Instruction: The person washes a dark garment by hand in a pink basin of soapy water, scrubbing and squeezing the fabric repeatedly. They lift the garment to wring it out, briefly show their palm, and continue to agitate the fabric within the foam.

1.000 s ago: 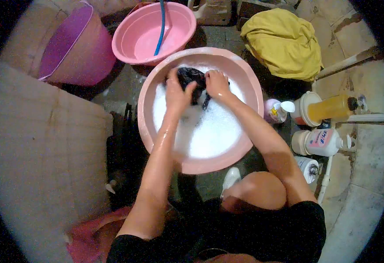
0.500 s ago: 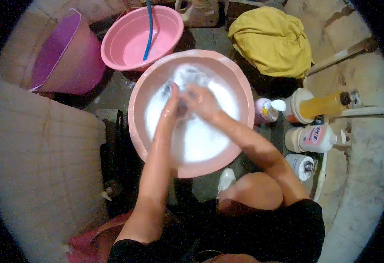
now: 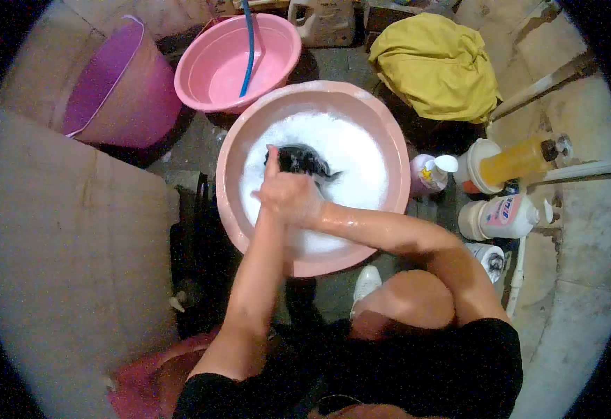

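Note:
A large pink basin (image 3: 226, 174) holds white suds (image 3: 354, 160), with a dark wet cloth-like item (image 3: 298, 160) lying in them. My left hand (image 3: 272, 183) is over the basin's left part beside the dark item, its thumb or a finger pointing up and much of it hidden. Across my left hand and wrist lies my right hand (image 3: 297, 199), its fingers wrapped round them. Both hands look wet, and the dark item shows just beyond them.
A smaller pink basin (image 3: 207, 70) with a blue hose (image 3: 248, 63) stands behind, beside a purple bucket (image 3: 138, 98). Yellow cloth (image 3: 434, 66) lies at the back right. Bottles, including a pump bottle (image 3: 427, 174) and a white bottle (image 3: 508, 216), line the right side.
My right hand has moved down and left onto my left hand and wrist. The dark item now shows plainly in the suds. The whole view has shifted slightly.

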Motion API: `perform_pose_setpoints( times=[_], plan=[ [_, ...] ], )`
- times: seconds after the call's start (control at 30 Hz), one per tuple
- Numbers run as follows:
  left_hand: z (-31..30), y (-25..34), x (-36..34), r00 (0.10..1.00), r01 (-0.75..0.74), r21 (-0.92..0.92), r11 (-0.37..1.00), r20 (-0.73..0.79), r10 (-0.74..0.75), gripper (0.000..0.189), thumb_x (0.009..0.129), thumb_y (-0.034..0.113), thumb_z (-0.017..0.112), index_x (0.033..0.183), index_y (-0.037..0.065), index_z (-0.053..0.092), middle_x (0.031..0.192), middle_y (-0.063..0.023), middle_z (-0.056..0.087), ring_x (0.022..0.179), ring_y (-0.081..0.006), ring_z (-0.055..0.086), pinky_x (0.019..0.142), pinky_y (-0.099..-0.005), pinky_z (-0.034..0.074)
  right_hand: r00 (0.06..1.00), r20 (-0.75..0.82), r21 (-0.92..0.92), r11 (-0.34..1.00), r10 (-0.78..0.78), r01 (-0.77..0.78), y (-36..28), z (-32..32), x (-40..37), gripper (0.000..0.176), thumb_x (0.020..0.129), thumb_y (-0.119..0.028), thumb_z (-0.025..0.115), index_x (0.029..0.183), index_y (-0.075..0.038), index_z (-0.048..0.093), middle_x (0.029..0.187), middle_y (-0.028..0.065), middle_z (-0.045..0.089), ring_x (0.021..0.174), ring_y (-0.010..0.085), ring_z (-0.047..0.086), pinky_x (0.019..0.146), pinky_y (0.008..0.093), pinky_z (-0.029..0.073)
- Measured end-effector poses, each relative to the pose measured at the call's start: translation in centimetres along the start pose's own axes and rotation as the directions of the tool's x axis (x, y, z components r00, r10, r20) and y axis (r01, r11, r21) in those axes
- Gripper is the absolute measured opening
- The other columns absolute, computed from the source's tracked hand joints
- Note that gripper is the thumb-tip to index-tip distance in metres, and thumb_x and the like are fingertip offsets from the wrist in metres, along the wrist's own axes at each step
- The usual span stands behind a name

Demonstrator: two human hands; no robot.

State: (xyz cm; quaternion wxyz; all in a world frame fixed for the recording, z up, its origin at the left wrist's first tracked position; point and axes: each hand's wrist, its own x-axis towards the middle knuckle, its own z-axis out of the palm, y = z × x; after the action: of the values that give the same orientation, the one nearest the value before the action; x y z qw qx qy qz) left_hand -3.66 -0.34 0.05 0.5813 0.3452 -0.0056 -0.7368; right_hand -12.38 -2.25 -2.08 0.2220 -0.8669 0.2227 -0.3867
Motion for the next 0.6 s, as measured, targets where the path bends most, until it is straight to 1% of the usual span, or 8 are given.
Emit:
perform_pose_setpoints(
  times=[0.03, 0.1, 0.13, 0.23, 0.33, 0.43, 0.47, 0.6],
  plan=[
    [-0.8, -1.1, 1.4, 1.0, -0.001, 0.003, 1.0, -0.004, 0.001, 0.041, 0.092, 0.047, 0.047, 0.094, 0.007, 0.056, 0.087, -0.0048, 0.06, 0.08, -0.0219, 0.058, 0.07, -0.0371, 0.049, 0.998, -0.054, 0.192, 0.981, 0.035, -0.024, -0.1, 0.8, -0.3, 0.012, 0.078, -0.02, 0.056, 0.08, -0.008, 0.06, 0.071, 0.0116, 0.062, 0.068, 0.0275, 0.064, 0.061, 0.041, 0.051],
    [-2.9, -2.8, 5.2, 0.917, -0.345, -0.054, 0.937, -0.231, 0.325, 0.039, 0.091, 0.046, 0.048, 0.096, 0.009, 0.056, 0.092, -0.003, 0.06, 0.08, -0.021, 0.057, 0.069, -0.037, 0.048, 0.909, 0.351, -0.412, 0.909, 0.224, -0.065, 1.8, -3.9, 4.8, 0.014, 0.078, -0.02, 0.057, 0.079, -0.007, 0.058, 0.071, 0.0122, 0.063, 0.064, 0.0277, 0.064, 0.055, 0.0412, 0.051],
    [1.0, -2.3, 1.5, 0.893, -0.158, 0.103, 0.982, -0.409, 0.186, 0.032, 0.09, 0.042, 0.051, 0.096, 0.011, 0.056, 0.091, -0.0015, 0.06, 0.083, -0.0179, 0.057, 0.065, -0.0359, 0.048, 0.911, 0.23, -0.552, 0.817, 0.343, -0.168, 3.7, -4.5, 5.6, 0.014, 0.077, -0.021, 0.057, 0.076, -0.007, 0.058, 0.072, 0.012, 0.063, 0.061, 0.0285, 0.064, 0.052, 0.0419, 0.051],
    [0.9, -2.1, 1.9, 0.926, -0.255, -0.059, 0.965, -0.304, 0.226, 0.024, 0.089, 0.038, 0.053, 0.098, 0.016, 0.057, 0.097, -0.0017, 0.062, 0.089, -0.0138, 0.058, 0.064, -0.0356, 0.047, 0.998, 0.064, -0.418, 0.908, 0.027, 0.003, 3.0, -3.5, 4.2, 0.015, 0.077, -0.02, 0.057, 0.079, -0.005, 0.059, 0.066, 0.0122, 0.061, 0.057, 0.0286, 0.062, 0.049, 0.0401, 0.05],
    [-0.2, -0.4, 0.2, 0.959, -0.255, 0.058, 0.965, -0.112, 0.26, 0.028, 0.09, 0.039, 0.05, 0.096, 0.013, 0.061, 0.086, -0.0047, 0.064, 0.079, -0.0178, 0.061, 0.07, -0.0343, 0.049, 0.97, 0.102, -0.396, 0.904, 0.219, -0.162, -2.4, 1.8, 1.1, 0.02, 0.075, -0.021, 0.059, 0.086, -0.003, 0.059, 0.064, 0.0111, 0.06, 0.058, 0.0258, 0.062, 0.05, 0.0392, 0.051],
    [2.1, -1.4, 0.3, 0.896, -0.344, -0.129, 0.93, -0.34, 0.284, 0.031, 0.091, 0.039, 0.05, 0.103, 0.011, 0.057, 0.084, -0.0045, 0.062, 0.072, -0.0174, 0.061, 0.067, -0.0313, 0.05, 0.973, 0.223, -0.414, 0.897, -0.065, 0.155, 2.0, -3.0, 4.5, 0.015, 0.079, -0.021, 0.056, 0.084, -0.007, 0.058, 0.063, 0.0104, 0.06, 0.055, 0.0245, 0.063, 0.047, 0.0374, 0.051],
    [-0.1, -1.7, 0.9, 0.923, -0.245, 0.052, 0.968, -0.291, 0.25, 0.033, 0.09, 0.038, 0.052, 0.106, 0.009, 0.052, 0.088, -0.0039, 0.06, 0.074, -0.018, 0.059, 0.063, -0.0341, 0.05, 0.947, 0.231, -0.471, 0.877, 0.221, -0.09, 3.5, -4.1, 5.8, 0.009, 0.079, -0.018, 0.055, 0.078, -0.01, 0.056, 0.064, 0.0108, 0.06, 0.056, 0.026, 0.062, 0.044, 0.0381, 0.049],
    [-1.9, -1.6, 2.3, 0.926, -0.365, -0.104, 0.925, -0.14, 0.35, 0.025, 0.091, 0.036, 0.051, 0.094, 0.012, 0.056, 0.083, -0.0017, 0.059, 0.077, -0.0135, 0.057, 0.072, -0.0308, 0.048, 0.985, 0.165, -0.5, 0.858, -0.042, 0.12, -0.4, -3.5, 3.9, 0.01, 0.075, -0.019, 0.057, 0.077, -0.01, 0.056, 0.064, 0.0104, 0.058, 0.057, 0.0238, 0.061, 0.047, 0.0376, 0.048]
  ],
)
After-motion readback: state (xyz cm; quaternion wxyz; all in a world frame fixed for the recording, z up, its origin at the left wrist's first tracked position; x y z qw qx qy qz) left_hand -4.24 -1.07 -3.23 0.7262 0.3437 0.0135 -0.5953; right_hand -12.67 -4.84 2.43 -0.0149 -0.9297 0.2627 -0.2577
